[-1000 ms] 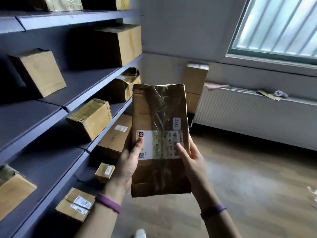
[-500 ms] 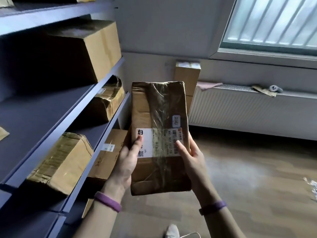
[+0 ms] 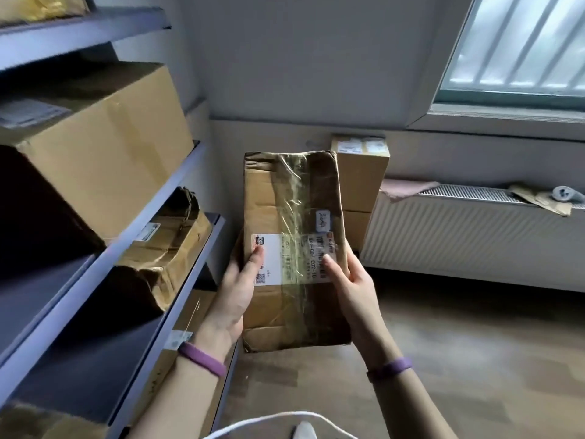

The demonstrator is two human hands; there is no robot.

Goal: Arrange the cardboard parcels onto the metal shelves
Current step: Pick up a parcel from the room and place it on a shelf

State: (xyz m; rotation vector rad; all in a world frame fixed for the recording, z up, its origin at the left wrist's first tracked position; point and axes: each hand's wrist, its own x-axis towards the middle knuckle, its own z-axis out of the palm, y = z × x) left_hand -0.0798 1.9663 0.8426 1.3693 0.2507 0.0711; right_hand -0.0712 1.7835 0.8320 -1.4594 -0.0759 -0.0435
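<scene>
- 1 taped parcel [image 3: 291, 217] is being held upright in mid-air; 2 purple wristbands [image 3: 202, 362], one per wrist.
- Left hand [image 3: 235, 299] & right hand [image 3: 354, 289] are gripping its long sides, thumbs pressing the label.
- Metal shelves [image 3: 79, 36], left of the hands, are carrying 3 clear items: big box [image 3: 104, 147], crumpled parcel [image 3: 164, 248], flat parcel [image 3: 190, 312] by left wrist.
- 2 stacked boxes [image 3: 361, 172] are sitting beyond the right hand.
- Vs 0.5 s ago: same grip; big box is showing nearer.
</scene>
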